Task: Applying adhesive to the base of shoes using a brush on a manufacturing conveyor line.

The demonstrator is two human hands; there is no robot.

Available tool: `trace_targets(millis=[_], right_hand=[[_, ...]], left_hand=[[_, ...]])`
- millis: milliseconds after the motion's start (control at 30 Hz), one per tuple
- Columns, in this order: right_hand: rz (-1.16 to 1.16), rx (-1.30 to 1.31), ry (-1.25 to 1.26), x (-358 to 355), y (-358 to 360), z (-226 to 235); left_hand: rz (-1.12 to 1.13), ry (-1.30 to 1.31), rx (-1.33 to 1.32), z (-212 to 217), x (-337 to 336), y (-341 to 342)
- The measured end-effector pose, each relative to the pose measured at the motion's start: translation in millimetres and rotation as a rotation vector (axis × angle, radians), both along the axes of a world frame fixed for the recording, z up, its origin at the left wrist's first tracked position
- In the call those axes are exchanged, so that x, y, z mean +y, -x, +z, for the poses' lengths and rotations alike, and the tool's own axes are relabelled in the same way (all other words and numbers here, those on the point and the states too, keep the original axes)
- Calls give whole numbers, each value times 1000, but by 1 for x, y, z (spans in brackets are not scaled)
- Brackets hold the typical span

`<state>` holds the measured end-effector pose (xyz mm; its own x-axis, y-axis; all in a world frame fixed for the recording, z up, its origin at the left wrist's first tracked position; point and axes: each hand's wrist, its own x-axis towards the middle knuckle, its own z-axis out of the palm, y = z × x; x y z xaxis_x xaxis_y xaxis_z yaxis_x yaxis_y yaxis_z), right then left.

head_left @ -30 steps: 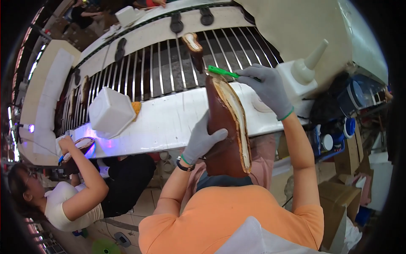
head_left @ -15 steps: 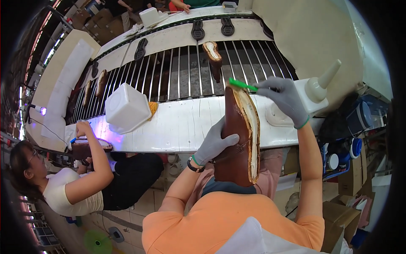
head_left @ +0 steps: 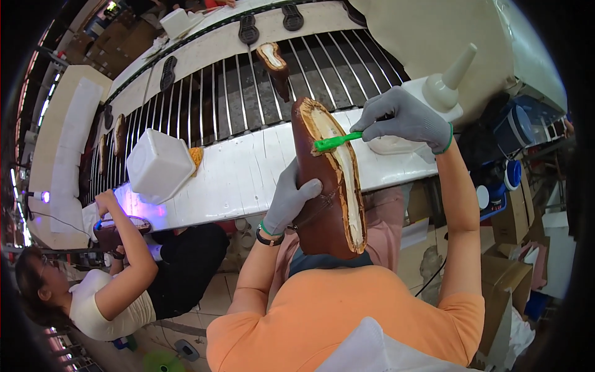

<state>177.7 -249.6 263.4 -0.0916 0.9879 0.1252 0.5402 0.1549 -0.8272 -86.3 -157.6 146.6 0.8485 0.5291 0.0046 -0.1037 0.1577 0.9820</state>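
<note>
One green brush against boot

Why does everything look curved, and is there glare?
In the head view, the fisheye lens bows the white bench and leaves black corners; purplish glare lies on the bench's left end, a lit lamp farther left; the brown boot looks fairly sharp.

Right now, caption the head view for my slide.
Left hand holds a brown shoe upper; right hand holds a green brush-like tool across its underside.
</note>
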Motion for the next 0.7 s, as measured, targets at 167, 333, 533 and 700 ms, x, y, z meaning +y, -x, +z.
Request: trace_targets(millis=[167,333,533,700], right_hand=[[14,31,57,-13,0,-13],[96,50,118,-23,6,-22],[294,174,217,-41,17,-21],[-163,-5,89,-23,16,-26]], left_hand=[[33,54,8,-5,3,0],[159,107,-71,-6,2,-5],[216,106,-132,-2,12,-6],[224,124,-163,-3,16,-15]])
